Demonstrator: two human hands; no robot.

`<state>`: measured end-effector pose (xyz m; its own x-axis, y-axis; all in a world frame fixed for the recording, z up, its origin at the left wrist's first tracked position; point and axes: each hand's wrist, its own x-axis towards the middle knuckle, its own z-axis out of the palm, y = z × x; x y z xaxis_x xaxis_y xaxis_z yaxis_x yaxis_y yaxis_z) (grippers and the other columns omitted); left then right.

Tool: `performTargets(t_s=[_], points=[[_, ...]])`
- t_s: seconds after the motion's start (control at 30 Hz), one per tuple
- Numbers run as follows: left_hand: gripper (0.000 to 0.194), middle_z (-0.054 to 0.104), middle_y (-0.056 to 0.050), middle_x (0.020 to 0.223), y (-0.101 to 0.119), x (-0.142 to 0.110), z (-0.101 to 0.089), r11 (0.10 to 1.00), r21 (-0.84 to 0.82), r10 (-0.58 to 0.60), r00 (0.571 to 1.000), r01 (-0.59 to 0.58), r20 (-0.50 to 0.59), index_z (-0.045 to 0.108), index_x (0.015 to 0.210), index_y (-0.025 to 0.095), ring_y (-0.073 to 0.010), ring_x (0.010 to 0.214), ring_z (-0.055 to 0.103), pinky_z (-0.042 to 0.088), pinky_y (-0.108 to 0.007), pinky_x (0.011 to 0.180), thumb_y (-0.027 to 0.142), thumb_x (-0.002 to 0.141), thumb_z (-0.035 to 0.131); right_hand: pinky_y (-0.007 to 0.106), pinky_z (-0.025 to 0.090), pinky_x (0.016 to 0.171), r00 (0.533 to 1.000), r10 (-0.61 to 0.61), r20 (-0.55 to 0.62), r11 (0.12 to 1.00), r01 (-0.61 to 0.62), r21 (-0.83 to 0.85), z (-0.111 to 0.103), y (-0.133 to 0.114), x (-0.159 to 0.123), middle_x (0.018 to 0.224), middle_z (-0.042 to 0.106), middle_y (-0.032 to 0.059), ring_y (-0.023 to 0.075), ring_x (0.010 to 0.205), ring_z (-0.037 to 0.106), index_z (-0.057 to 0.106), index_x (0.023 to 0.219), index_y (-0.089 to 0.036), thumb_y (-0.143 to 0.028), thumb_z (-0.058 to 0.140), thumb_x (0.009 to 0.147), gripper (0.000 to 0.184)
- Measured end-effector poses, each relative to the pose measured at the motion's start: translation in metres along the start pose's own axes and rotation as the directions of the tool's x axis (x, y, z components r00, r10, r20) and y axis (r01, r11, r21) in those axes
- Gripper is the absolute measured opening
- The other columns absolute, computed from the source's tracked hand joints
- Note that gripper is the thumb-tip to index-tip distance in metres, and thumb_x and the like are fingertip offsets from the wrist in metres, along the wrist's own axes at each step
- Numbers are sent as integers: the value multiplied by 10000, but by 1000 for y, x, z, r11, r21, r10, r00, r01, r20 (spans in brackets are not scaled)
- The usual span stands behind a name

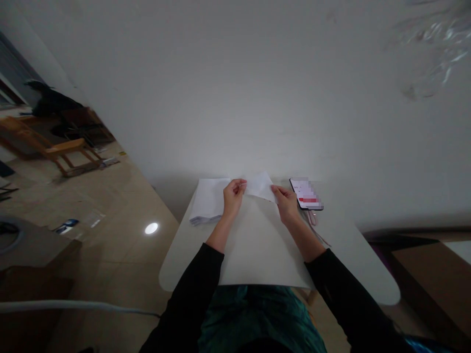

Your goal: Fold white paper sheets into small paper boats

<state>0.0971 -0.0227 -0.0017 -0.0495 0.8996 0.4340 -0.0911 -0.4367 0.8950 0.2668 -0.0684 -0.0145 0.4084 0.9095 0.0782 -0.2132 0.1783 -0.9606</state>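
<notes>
A small white sheet of paper [259, 186] is held up between my two hands, above the far part of a white table [265, 245]. My left hand [233, 196] pinches its left edge, fingers closed. The right edge is gripped by my right hand [286, 202] between thumb and fingers. Just left of my left hand lies a stack of folded white paper [209, 198]. To the right of my right hand rests a phone [306, 193] with a lit, partly blurred-out screen.
A pinkish cord [312, 218] lies below the phone. The table's far edge meets a white wall [235, 88]. A cardboard box [437, 274] stands at the right. On the left are a wooden chair [66, 147] and a person in dark clothes [55, 100].
</notes>
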Motion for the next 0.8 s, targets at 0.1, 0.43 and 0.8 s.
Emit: performTargets(t_s=[0.1,0.43,0.8], points=[[145,707,-48,848,-3,2,-2,1000,-2,-23,1000,23,15,687,872,180,-125,712,623,462,-234,659,281,769,704,334,505,650,1000,-3,-2,1000,3,-3,1,1,0,756,734,35,229,713,652,760,865,-181,-567,744,632,450],[217,701,-19,751,9,2,-4,998,10,-70,972,69,225,719,899,192,-127,685,622,471,-241,651,345,746,731,294,432,583,997,-73,-5,992,72,-101,-15,-13,11,733,701,19,184,658,595,746,810,-187,-542,726,659,387],[157,744,-48,790,10,3,-11,993,12,-118,975,118,189,778,810,189,-134,666,623,481,-264,652,287,687,772,289,437,593,998,-35,46,996,39,-76,-15,-13,10,724,706,17,179,654,586,751,805,-180,-531,754,631,392]])
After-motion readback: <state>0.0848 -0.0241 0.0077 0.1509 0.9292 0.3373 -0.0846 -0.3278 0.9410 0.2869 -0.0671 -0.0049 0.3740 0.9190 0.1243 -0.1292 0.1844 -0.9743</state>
